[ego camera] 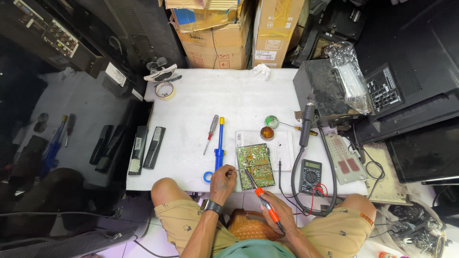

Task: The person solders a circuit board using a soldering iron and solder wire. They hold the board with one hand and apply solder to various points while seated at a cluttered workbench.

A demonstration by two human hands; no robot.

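Note:
A green circuit board (256,165) lies on white paper at the near edge of the white table (239,100). My right hand (276,210) grips an orange-handled soldering iron (262,196) whose tip rests on the board. My left hand (223,177) pinches a thin solder wire, its end reaching the board's left side. A blue desoldering pump (219,145) lies just left of the board, and a red-handled screwdriver (211,132) beyond it.
A multimeter (310,176) with red and black leads sits right of the board. Behind are two small round tins (267,128), a dark soldering station (322,93) and a tape roll (165,90). Cardboard boxes (229,33) and dark electronics housings surround the table. Remote controls (146,148) lie at left.

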